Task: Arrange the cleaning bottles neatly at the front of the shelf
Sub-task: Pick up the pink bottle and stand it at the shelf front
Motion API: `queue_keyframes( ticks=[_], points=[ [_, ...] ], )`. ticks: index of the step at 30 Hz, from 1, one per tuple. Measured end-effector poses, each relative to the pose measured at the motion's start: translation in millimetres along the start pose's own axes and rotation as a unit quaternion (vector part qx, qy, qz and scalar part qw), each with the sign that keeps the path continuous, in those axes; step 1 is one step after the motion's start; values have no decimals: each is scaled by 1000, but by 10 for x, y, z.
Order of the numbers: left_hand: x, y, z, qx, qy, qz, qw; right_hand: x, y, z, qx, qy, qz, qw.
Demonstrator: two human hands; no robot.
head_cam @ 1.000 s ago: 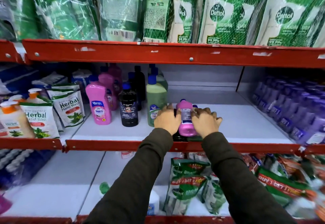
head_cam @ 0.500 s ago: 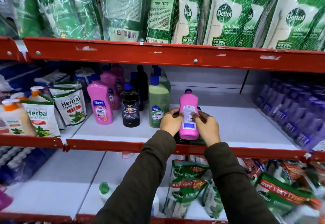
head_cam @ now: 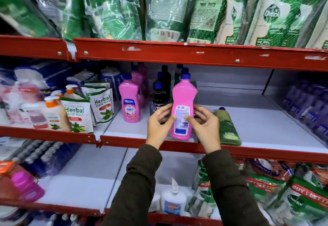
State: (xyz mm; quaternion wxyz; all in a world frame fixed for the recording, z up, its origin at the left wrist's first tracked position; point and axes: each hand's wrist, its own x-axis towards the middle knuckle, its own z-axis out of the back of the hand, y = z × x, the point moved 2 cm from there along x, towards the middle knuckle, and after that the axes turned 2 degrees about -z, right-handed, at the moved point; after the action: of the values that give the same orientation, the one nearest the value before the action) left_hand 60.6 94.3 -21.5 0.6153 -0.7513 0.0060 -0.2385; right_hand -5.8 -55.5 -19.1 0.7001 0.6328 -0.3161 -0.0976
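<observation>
I hold a pink cleaning bottle (head_cam: 183,101) with a blue cap upright at the front edge of the white shelf (head_cam: 262,126), its back label facing me. My left hand (head_cam: 158,128) and my right hand (head_cam: 204,128) grip it from either side, thumbs on the label. Just right of my right hand, a green bottle (head_cam: 229,129) lies on its side. To the left, a second pink bottle (head_cam: 129,99) stands upright. A black bottle (head_cam: 158,97) stands behind my left hand, partly hidden, with more bottles in rows behind it.
Herbal hand wash pouches (head_cam: 76,117) and pump bottles (head_cam: 51,113) fill the shelf section on the left. Purple bottles (head_cam: 308,105) line the right side. The red rail of the shelf above (head_cam: 195,53) hangs close overhead. Dettol pouches (head_cam: 266,193) crowd the lower shelf.
The pink bottle lay flat under both hands; it has been stood upright and turned label toward me. The green bottle lying beside it has come into view.
</observation>
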Motion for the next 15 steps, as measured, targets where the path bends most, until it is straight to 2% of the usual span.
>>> queue_keyframes(
  ticks=[6,15],
  points=[
    [56,-40,810,35,-39,-8,999,-87,-36,-836,22,49,-4,999],
    [235,113,1665,47,-78,0,996,-121,-213,-1832,31,69,-17,997]
  ],
)
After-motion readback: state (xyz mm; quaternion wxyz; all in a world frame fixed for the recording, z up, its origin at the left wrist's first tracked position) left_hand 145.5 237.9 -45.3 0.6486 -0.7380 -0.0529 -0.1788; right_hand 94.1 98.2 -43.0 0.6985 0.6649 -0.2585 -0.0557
